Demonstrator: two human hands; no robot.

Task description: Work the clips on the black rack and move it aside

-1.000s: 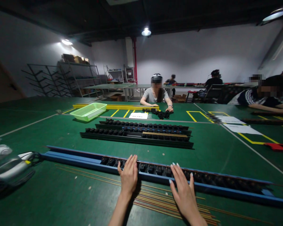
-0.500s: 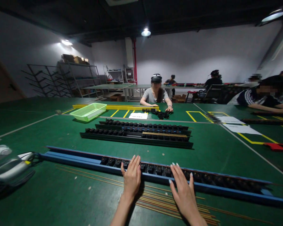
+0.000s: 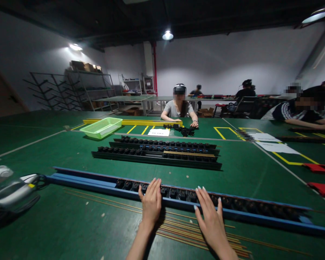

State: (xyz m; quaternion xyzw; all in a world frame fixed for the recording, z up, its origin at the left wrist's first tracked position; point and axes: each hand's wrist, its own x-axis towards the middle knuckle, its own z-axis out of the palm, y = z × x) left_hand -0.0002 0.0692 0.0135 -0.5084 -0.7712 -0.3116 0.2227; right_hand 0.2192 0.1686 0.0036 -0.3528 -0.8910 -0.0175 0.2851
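Observation:
A long blue channel rail [image 3: 86,184] lies across the table before me, with a row of black blocks [image 3: 173,194] set inside it from its middle to near its right end. My left hand [image 3: 151,200] rests on the rail's near edge, fingers stretched over the blocks. Further right, my right hand [image 3: 209,216] lies over the same edge, fingers spread and tips at the blocks. Neither hand grips anything. Beneath and between my wrists, several thin brass-coloured rods [image 3: 181,231] lie on the table, partly hidden by my forearms.
Beyond the rail lie black channel rails [image 3: 157,162] filled with black blocks. A green basket [image 3: 103,128] and a yellow rail [image 3: 141,123] are farther back. A person [image 3: 178,106] sits opposite. At left is a white device with cables [image 3: 13,191]; at right, red parts [image 3: 321,187].
My hands keep the same place on the blue rail. The view has shifted very slightly, showing more of the red part at right.

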